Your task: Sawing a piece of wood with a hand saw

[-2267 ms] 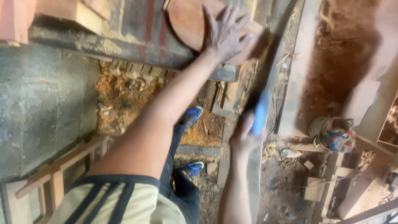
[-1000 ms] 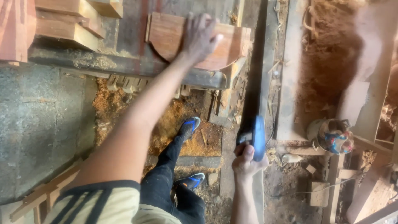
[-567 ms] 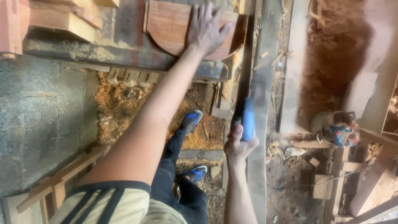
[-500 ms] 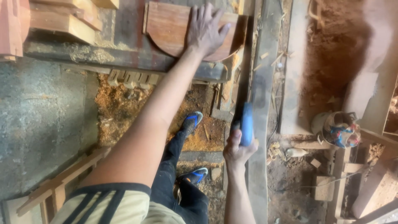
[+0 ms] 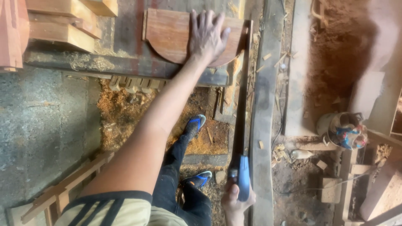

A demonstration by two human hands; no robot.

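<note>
My left hand (image 5: 206,37) lies flat, fingers spread, on a reddish half-round wooden board (image 5: 167,39) that rests on a dark workbench (image 5: 125,65). My right hand (image 5: 235,204) grips the blue handle of a handsaw (image 5: 243,138). The saw's long dark blade runs up to the board's right edge, where it meets the wood. My legs in dark trousers and blue sandals (image 5: 194,124) stand on the sawdust below.
Pale timber blocks (image 5: 63,25) are stacked at the bench's left end. A long grey plank (image 5: 266,113) runs beside the saw. Sawdust and offcuts cover the ground. A bucket with coloured items (image 5: 343,130) stands at the right, a wooden frame (image 5: 63,190) at lower left.
The saw has been drawn back toward me, so my right hand and the blue handle sit lower than before. My left hand has stayed pressed on the half-round board.
</note>
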